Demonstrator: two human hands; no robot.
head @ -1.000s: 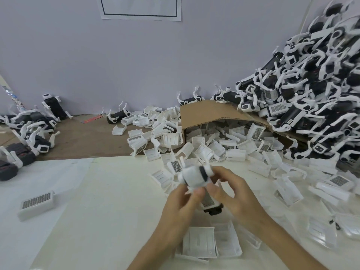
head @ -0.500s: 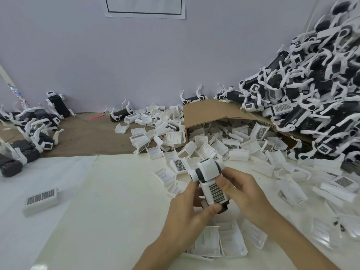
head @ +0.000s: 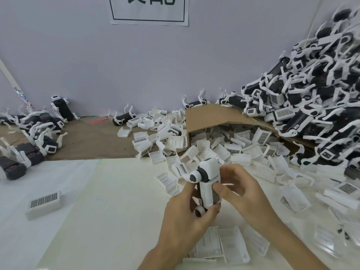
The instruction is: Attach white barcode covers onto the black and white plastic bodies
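Rotation marks the change from half a second ago: the black and white plastic body [head: 206, 171] now turns its round joint toward the left, and the white barcode cover [head: 209, 193] seated on it shows nearly edge-on, label facing right. The pair sits at lower centre of the frame. The left hand [head: 183, 217] grips the body's lower end, fingers curled round it. The right hand [head: 243, 193] pinches the cover, thumb on the label (its fingers are blurred).

Below them lies a smooth white sheet [head: 97, 211], with a dull brown board [head: 97, 141] behind it, running to a pale lilac wall [head: 97, 65] bearing a framed paper sign [head: 149, 10]. An open corrugated cardboard box [head: 210, 117] spills ribbed, glossy loose covers [head: 233, 151] at centre right. A tangled heap of bodies [head: 311, 106] fills the upper right. A lone cover [head: 43, 203] lies label-up at lower left.
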